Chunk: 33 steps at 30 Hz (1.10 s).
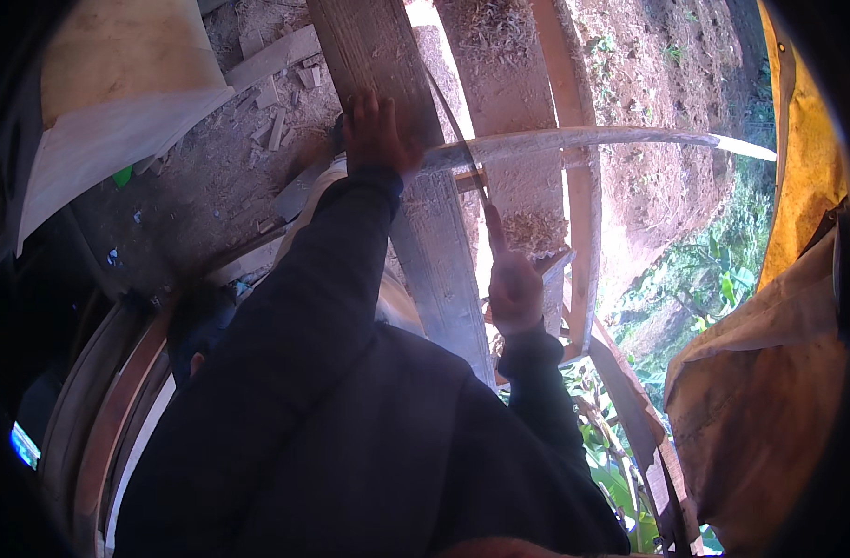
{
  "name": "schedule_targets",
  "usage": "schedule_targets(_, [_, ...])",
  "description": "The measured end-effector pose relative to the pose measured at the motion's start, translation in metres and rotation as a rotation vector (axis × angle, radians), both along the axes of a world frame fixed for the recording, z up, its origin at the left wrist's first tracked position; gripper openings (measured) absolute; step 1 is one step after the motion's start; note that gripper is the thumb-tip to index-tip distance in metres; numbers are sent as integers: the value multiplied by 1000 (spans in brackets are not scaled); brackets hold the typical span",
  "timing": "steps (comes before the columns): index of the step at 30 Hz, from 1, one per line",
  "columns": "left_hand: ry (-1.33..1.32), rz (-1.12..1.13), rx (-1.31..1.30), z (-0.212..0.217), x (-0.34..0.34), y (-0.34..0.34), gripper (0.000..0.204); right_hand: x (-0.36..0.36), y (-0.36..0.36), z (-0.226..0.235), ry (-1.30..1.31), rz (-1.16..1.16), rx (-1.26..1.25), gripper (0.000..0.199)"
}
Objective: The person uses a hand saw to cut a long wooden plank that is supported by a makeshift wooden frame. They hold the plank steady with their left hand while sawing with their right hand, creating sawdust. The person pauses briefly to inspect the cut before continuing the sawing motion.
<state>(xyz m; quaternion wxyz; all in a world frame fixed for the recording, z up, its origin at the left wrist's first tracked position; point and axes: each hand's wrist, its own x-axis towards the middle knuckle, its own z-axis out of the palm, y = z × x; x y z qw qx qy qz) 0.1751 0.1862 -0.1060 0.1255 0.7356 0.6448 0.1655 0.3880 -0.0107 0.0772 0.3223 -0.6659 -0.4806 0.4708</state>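
My left hand (378, 135) lies palm down on a thick brown plank (369, 42), fingers spread over its surface. From beside this hand a long, pale, slightly curved strip of wood (573, 139) reaches across to the right. Whether my palm presses on the strip's end is hidden. My right hand (516, 293) is closed around the handle of what looks like a hand saw (464, 139). Its thin dark blade is seen edge-on and crosses the strip just right of my left hand, pointing away from me.
Beside the plank runs a second board (504, 93) with wood shavings (536, 232) on it. Offcuts (276, 126) litter the ground at the left, near a pale sheet (118, 121). Yellow-orange sheeting (806, 158) hangs at the right. Bare soil (662, 121) and green plants (704, 270) lie beyond.
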Motion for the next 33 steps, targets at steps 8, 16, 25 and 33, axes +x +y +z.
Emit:
schedule_targets(8, [-35, -18, 37, -3, 0, -7, 78, 27, -39, 26, -199, 133, 69, 17])
schedule_targets(16, [57, -39, -40, 4, 4, -21, 80, -20, 77, -64, 34, -120, 15, 18])
schedule_targets(25, [-43, -13, 30, -2, -3, -8, 78, 44, -67, 44, -123, 67, -74, 7])
schedule_targets(33, [-89, -46, 55, -7, 13, -9, 82, -14, 81, -65, 78, -195, -13, 19])
